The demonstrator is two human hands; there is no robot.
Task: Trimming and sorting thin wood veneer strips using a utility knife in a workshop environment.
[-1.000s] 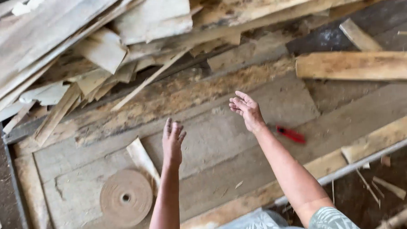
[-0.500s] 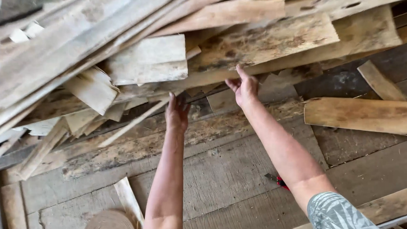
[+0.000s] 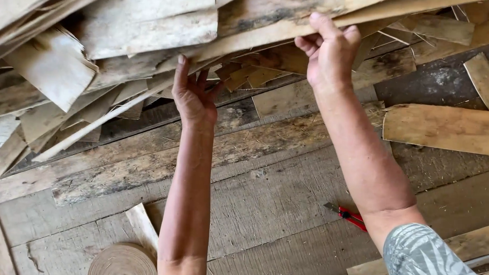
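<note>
Wood everywhere: pale, rough veneer sheets [image 3: 151, 20] heaped across the top of the head view, overlapping at all angles, some edges dark and stained.
Right hand: right hand [image 3: 330, 51] is up at the pile, fingers curled over the lower edge of a long veneer strip [image 3: 292, 25], thumb under it, a firm pinch.
Long strip: it runs slantwise from upper right down toward the centre, lying on top of the heap.
Left hand: left hand [image 3: 193, 92] is raised palm-up with fingers spread and open, fingertips touching the underside of the same strip's lower end; it grips nothing.
Counter: grey, worn plank counter [image 3: 264, 187] lies beneath both forearms, scattered with chips.
Cutter: a red utility knife [image 3: 347, 215] rests on the planks just beside the right forearm.
Tape roll: a brown paper tape roll [image 3: 122, 262] lies flat at the bottom edge, near the left elbow.
Loose sheet: a separate veneer piece [image 3: 445, 128] lies flat at the right, well apart from the hands.
</note>
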